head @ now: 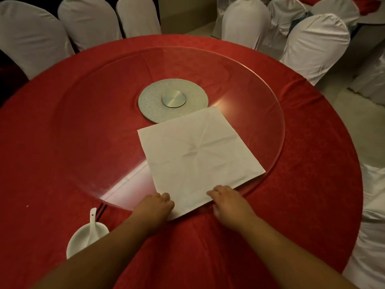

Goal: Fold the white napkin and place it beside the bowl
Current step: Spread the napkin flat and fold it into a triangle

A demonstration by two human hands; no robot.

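Note:
The white napkin lies unfolded and flat, creased from its middle, mostly on the glass turntable and overhanging its near edge. My left hand grips the napkin's near left corner with curled fingers. My right hand rests on the near edge further right, its fingers closed on the cloth. The white bowl sits at the lower left on the red tablecloth, partly hidden by my left forearm, with a white spoon standing in it.
A round glass turntable with a silver hub covers the middle of the red table. Dark chopsticks lie by the bowl. White-covered chairs ring the far and right sides.

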